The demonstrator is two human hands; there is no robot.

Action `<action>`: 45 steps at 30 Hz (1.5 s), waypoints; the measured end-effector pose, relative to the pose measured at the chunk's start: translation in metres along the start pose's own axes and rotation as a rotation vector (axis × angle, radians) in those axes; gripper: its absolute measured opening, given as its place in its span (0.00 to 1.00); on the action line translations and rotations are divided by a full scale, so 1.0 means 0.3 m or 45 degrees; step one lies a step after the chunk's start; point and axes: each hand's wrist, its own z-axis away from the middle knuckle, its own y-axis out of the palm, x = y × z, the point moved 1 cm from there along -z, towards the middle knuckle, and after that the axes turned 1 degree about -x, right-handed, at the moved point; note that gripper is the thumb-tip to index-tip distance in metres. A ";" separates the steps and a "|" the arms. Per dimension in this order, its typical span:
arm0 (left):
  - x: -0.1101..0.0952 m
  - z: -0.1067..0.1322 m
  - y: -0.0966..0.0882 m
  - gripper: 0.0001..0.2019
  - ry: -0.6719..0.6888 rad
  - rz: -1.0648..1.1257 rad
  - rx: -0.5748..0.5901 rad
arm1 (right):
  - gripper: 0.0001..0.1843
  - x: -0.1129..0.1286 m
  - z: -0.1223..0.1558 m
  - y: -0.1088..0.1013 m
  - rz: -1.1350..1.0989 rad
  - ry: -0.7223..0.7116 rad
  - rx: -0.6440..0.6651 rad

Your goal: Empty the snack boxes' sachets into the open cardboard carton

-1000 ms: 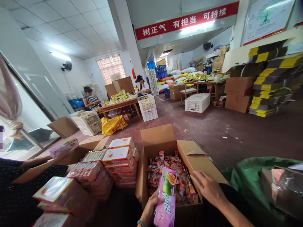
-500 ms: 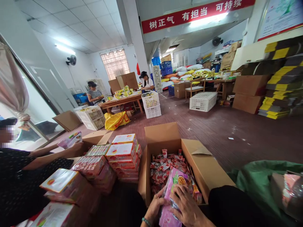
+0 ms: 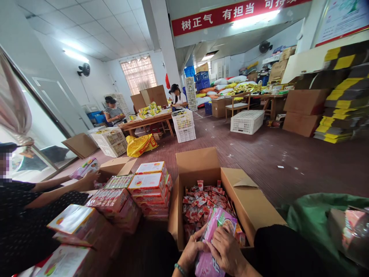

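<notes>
A purple printed plastic bag (image 3: 211, 231) with a fruit picture is tilted over the near edge of an open carton. My left hand (image 3: 191, 248), wearing a green bead bracelet, grips its left side. On the bag's front face lies my right hand (image 3: 227, 250), its fingers curled over the upper right part. Beneath and beyond the bag, the cardboard carton (image 3: 198, 161) holds many small red-and-white sachets (image 3: 198, 200). What is inside the bag does not show.
Stacked printed boxes (image 3: 147, 182) stand left of the carton. Further left, a co-worker (image 3: 29, 207) holds another purple bag (image 3: 85, 168). Green sacking (image 3: 314, 211) lies at the right. White crates (image 3: 184, 127) and a table with two people are farther back.
The purple bag and both my hands have shifted slightly to the right. My right hand's fingers have curled more over the bag. The co-worker's bag has moved slightly.
</notes>
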 end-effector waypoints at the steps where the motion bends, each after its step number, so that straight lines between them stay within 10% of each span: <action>1: 0.002 -0.001 -0.002 0.42 0.004 -0.002 0.007 | 0.16 0.001 -0.002 -0.001 -0.008 0.001 -0.012; 45: -0.005 0.007 0.005 0.42 0.057 -0.100 -0.041 | 0.16 0.015 -0.009 -0.008 -0.069 0.022 -0.058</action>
